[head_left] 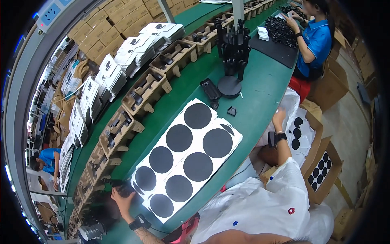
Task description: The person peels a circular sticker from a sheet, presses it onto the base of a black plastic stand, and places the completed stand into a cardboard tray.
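Note:
At the lower left, my left hand (pixel 120 201) is closed around a black plastic part (pixel 123 188), whose shape is blurred. Next to it lies a white sheet with large round black stickers (pixel 175 162), spread over the green table. My right hand (pixel 278 118) is out past the table's right edge, over a white plastic bag (pixel 289 106). Its fingers are small and partly hidden, so their grip is unclear. Beyond the sheet, several black jointed stands (pixel 233 46) are clustered above a round black base (pixel 229 87). A black elongated holder (pixel 210 88) and a small black piece (pixel 232 111) lie near them.
Moulded brown trays with black parts (pixel 140 97) line the green conveyor, and stacks of white printed cards (pixel 109 75) stand behind them. A co-worker in a blue shirt (pixel 317 40) sits at the far right near piled black parts (pixel 281 32). Cartons (pixel 325 171) stand at right.

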Motion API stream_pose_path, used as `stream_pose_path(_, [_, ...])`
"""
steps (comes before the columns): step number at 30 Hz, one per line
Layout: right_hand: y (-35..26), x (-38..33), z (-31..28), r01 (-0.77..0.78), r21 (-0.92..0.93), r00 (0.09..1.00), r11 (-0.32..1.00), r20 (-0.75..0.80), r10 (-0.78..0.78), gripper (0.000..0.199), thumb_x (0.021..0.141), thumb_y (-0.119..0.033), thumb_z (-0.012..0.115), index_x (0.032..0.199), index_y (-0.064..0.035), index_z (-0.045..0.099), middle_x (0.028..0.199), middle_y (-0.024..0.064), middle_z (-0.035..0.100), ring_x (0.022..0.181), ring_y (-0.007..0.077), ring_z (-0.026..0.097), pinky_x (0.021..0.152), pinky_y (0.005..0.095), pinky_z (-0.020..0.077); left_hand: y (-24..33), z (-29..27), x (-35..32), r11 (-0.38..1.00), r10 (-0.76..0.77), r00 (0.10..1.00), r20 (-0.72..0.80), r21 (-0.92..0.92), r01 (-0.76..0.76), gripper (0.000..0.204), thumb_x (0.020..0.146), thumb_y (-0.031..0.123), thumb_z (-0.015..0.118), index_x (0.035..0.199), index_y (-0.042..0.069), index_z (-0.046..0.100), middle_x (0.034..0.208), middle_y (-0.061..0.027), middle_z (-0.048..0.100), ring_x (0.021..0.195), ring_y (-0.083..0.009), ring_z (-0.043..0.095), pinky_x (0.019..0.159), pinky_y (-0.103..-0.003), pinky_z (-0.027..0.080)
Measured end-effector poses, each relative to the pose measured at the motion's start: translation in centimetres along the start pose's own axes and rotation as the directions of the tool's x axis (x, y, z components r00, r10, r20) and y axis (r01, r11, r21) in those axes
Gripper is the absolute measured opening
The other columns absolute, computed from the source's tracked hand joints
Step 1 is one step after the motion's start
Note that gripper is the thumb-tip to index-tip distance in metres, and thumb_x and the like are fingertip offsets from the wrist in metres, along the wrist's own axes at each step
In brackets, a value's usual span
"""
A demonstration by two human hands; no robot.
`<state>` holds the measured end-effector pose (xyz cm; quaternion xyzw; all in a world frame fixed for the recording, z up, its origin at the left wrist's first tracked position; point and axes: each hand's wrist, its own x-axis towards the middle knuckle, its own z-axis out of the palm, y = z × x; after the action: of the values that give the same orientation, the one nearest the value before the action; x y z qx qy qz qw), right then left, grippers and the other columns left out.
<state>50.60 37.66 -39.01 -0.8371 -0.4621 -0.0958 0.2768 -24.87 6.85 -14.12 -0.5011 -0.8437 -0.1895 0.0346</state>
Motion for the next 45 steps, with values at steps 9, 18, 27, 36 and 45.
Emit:
stream_pose_path(9, [-22.5,-7.2,-25.3,0.17,0.908,0.889,0.384,0.027,-0.457,0.024,0.071,0.007,0.053,0.094,-0.0015,0.057,0.097,0.0097,0.057,0.096,0.0207,0.055,0.082,0.0312,0.0458,-1.7,-1.6,-0.9,0.926,-0.112,0.99,0.085,-0.352,0.135,0.086,0.052,0.009,0.085,0.125,-0.002,0.039,0.122,-0.0173,0.048,0.113,-0.031,0.046,0.097,-0.036,0.037])
stream_pose_path(18, [-32.1,-12.8,-26.1,0.519,0.851,0.015,-0.083,-0.106,-0.994,0.026,0.067,0.003,0.055,0.093,-0.0008,0.061,0.1,0.0108,0.059,0.101,0.0309,0.054,0.089,0.0403,0.0448,4.1,-6.9,-7.4,0.198,-0.353,0.907,-0.229,-0.966,-0.167,0.068,0.081,0.036,0.056,0.136,0.003,0.034,0.128,-0.017,0.046,0.115,-0.031,0.048,0.1,-0.039,0.035])
stream_pose_path(27, [-32.1,-15.0,-26.7,0.453,0.891,0.094,-0.028,-0.079,-0.992,0.02,0.065,0.002,0.055,0.085,-0.0007,0.054,0.094,0.0147,0.055,0.093,0.0333,0.053,0.084,0.0389,0.0443,15.8,-0.5,-14.0,-0.194,-0.139,0.973,0.183,-0.969,0.155,0.086,0.072,0.055,0.05,0.139,0.006,0.028,0.127,-0.0232,0.046,0.113,-0.0385,0.051,0.093,-0.044,0.044])
stream_pose_path(36, [-27.7,-12.5,-24.1,-0.378,0.826,0.906,-0.417,0.239,-0.349,0.02,0.08,-0.018,0.053,0.092,-0.004,0.044,0.091,0.0068,0.04,0.09,0.0213,0.045,0.087,0.0322,0.0375,14.8,-0.7,-13.6,-0.357,-0.094,0.968,0.232,-0.916,0.185,0.088,0.08,0.069,0.04,0.142,0.009,0.023,0.133,-0.0223,0.041,0.118,-0.0398,0.047,0.096,-0.05,0.042])
stream_pose_path(45, [-34.5,-23.1,-34.6,-0.792,0.61,0.263,-0.031,0.296,-0.918,0.021,0.075,0.004,0.069,0.078,-0.0014,0.049,0.081,0.0048,0.053,0.07,0.0124,0.059,0.06,0.0234,0.0538,20.4,-4.7,-9.2,-0.52,0.172,0.975,0.14,-0.828,0.211,0.083,0.086,0.069,0.028,0.144,0.011,0.019,0.143,-0.0206,0.031,0.128,-0.0387,0.037,0.104,-0.047,0.034])
